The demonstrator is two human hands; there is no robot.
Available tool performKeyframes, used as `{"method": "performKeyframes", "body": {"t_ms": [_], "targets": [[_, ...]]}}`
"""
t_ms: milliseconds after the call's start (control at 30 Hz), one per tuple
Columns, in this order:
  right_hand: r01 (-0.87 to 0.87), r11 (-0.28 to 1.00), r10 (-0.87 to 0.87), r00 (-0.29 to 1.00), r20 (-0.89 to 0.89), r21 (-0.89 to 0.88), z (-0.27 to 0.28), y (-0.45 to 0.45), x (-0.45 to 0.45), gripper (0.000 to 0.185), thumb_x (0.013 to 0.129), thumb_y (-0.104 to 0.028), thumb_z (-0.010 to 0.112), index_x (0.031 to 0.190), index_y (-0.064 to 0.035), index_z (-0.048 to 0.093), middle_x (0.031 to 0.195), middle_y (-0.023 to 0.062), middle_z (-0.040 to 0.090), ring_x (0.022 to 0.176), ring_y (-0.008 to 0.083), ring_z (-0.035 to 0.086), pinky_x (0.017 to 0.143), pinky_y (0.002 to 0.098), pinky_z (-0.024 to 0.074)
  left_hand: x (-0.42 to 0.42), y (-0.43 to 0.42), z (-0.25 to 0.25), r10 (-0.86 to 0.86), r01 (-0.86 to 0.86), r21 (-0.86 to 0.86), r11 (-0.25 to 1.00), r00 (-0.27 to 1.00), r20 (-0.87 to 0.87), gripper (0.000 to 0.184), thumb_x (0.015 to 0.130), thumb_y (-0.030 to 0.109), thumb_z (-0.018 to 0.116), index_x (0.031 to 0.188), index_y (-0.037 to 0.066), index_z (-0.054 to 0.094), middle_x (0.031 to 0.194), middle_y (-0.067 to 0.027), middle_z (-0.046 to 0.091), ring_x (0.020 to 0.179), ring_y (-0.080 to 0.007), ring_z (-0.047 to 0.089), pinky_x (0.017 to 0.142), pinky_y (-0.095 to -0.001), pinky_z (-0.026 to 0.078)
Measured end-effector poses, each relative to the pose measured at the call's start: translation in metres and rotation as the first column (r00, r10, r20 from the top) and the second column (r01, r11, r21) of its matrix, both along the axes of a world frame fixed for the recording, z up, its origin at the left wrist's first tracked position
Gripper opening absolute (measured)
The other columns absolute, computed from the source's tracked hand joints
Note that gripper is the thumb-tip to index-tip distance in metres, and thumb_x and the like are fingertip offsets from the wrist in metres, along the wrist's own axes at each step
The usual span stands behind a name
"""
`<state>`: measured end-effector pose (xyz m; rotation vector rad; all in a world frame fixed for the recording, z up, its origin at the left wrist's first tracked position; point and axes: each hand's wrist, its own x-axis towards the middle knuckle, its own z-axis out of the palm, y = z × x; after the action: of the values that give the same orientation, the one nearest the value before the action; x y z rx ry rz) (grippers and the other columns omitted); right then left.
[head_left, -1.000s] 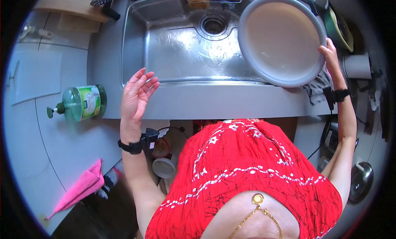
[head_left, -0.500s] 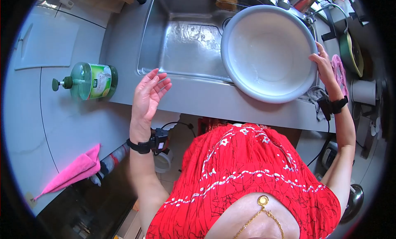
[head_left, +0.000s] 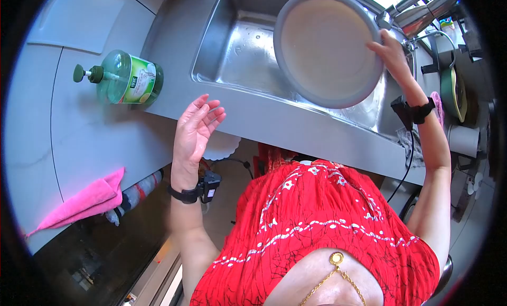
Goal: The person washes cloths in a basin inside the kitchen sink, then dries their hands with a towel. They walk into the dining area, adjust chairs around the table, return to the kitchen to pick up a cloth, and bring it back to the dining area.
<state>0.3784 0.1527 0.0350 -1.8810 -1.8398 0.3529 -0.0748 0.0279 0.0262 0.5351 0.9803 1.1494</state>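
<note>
A large white basin with a pale grey-blue rim is over the right part of the steel sink. My right hand grips its right rim, the thumb lying over the inner edge. My left hand hovers in front of the counter edge, palm turned up and inward, fingers loosely apart, with nothing in it. Left of that hand stands a green pump bottle with a label. Each wrist wears a black strap with a small device.
Chrome faucet parts stand behind the basin at the right. A pink cloth hangs at the left counter edge. A grey rag lies at the sink's right front corner. A green pan leans at the far right.
My right hand has moved the basin back and slightly left, tilting it, so more of the sink's front right shows. My left hand stays free. The view has shifted.
</note>
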Motion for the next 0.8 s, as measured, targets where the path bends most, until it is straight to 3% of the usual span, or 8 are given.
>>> {"method": "performKeyframes", "body": {"t_ms": [133, 167, 200, 467, 567, 667, 700, 800], "targets": [[-0.21, 0.931, 0.134, 0.958, -0.255, -0.298, 0.011, 0.032, -0.056, 0.033, 0.072, -0.03, 0.062, 0.085, -0.0001, 0.058, 0.079, 0.011, 0.057, 0.069, 0.0172, 0.058, 0.057, 0.0304, 0.0481, 0.004, -0.007, 0.008, -0.017, 0.018, 0.026, 0.999, 1.0, -0.009, 0.028, 0.087, 0.009, 0.052, 0.114, 0.002, 0.046, 0.102, -0.0143, 0.057, 0.093, -0.0236, 0.059, 0.089, -0.0404, 0.047], [-0.263, 0.933, 0.159, 0.914, -0.374, -0.247, 0.006, 0.039, -0.068, 0.023, 0.075, -0.024, 0.061, 0.078, -0.0018, 0.06, 0.074, 0.0072, 0.055, 0.065, 0.0161, 0.058, 0.053, 0.0286, 0.0489, 0.01, -0.01, 0.013, -0.026, 0.027, 0.044, 0.999, 0.999, -0.026, 0.028, 0.087, 0.009, 0.052, 0.114, 0.002, 0.046, 0.101, -0.0143, 0.058, 0.092, -0.0237, 0.059, 0.089, -0.0405, 0.047], [-0.508, 0.85, 0.466, 0.849, -0.25, -0.139, 0.002, 0.055, -0.073, 0.024, 0.075, -0.021, 0.057, 0.076, 0.0028, 0.054, 0.07, 0.0038, 0.051, 0.061, 0.0109, 0.053, 0.053, 0.0244, 0.0456, 0.012, -0.012, 0.017, -0.034, 0.036, 0.052, 0.998, 0.999, -0.038, 0.028, 0.087, 0.009, 0.052, 0.114, 0.001, 0.046, 0.101, -0.0144, 0.058, 0.092, -0.0239, 0.059, 0.089, -0.0406, 0.047], [-0.277, 0.953, 0.213, 0.902, -0.376, -0.125, 0.002, 0.062, -0.132, 0.031, 0.076, -0.025, 0.061, 0.083, 0.0062, 0.059, 0.071, 0.0112, 0.06, 0.059, 0.0194, 0.063, 0.061, 0.0279, 0.0527, 0.006, -0.028, 0.026, 0.006, -0.002, 0.074, 0.997, 0.999, -0.054, 0.028, 0.088, 0.008, 0.05, 0.114, 0.001, 0.046, 0.102, -0.0144, 0.057, 0.092, -0.0235, 0.059, 0.089, -0.04, 0.047], [-0.261, 0.961, 0.253, 0.964, -0.086, -0.096, 0.007, 0.039, -0.117, 0.035, 0.078, -0.028, 0.06, 0.083, 0.0064, 0.06, 0.07, 0.0132, 0.06, 0.058, 0.019, 0.063, 0.06, 0.0285, 0.0522, 0.004, -0.028, 0.018, 0.006, -0.004, 0.061, 0.998, 0.999, -0.032, 0.028, 0.088, 0.007, 0.05, 0.115, 0.001, 0.046, 0.103, -0.0144, 0.057, 0.092, -0.0237, 0.059, 0.089, -0.0397, 0.047], [-0.287, 0.958, 0.282, 0.935, 0.217, -0.006, 0.009, 0.003, -0.083, 0.031, 0.08, -0.028, 0.058, 0.09, 0.0017, 0.058, 0.089, 0.0126, 0.056, 0.085, 0.0236, 0.059, 0.075, 0.0324, 0.046, 0.008, -0.03, 0.018, -0.002, 0.002, 0.042, 0.999, 1.0, -0.02, 0.027, 0.088, 0.007, 0.05, 0.115, 0.001, 0.046, 0.103, -0.0145, 0.057, 0.093, -0.0238, 0.059, 0.089, -0.0395, 0.047], [-0.234, 0.967, 0.247, 0.954, 0.168, -0.097, 0.017, -0.011, -0.073, 0.033, 0.078, -0.028, 0.059, 0.096, -0.0008, 0.055, 0.096, 0.0118, 0.053, 0.094, 0.0256, 0.054, 0.08, 0.0339, 0.0425, 0.008, -0.029, 0.017, -0.006, 0.006, 0.039, 0.999, 1.0, -0.015, 0.027, 0.088, 0.007, 0.05, 0.114, 0.001, 0.046, 0.102, -0.0145, 0.057, 0.093, -0.0238, 0.059, 0.089, -0.0394, 0.047], [-0.218, 0.975, 0.222, 0.963, 0.153, -0.039, 0.02, -0.047, -0.037, 0.032, 0.079, -0.026, 0.059, 0.095, 0.0015, 0.054, 0.096, 0.0144, 0.053, 0.089, 0.0288, 0.056, 0.077, 0.0366, 0.0446, 0.009, -0.025, 0.016, -0.026, 0.027, 0.044, 0.999, 1.0, -0.015, 0.027, 0.088, 0.007, 0.05, 0.114, 0.001, 0.046, 0.102, -0.0143, 0.058, 0.093, -0.0238, 0.059, 0.089, -0.0395, 0.047]]}}
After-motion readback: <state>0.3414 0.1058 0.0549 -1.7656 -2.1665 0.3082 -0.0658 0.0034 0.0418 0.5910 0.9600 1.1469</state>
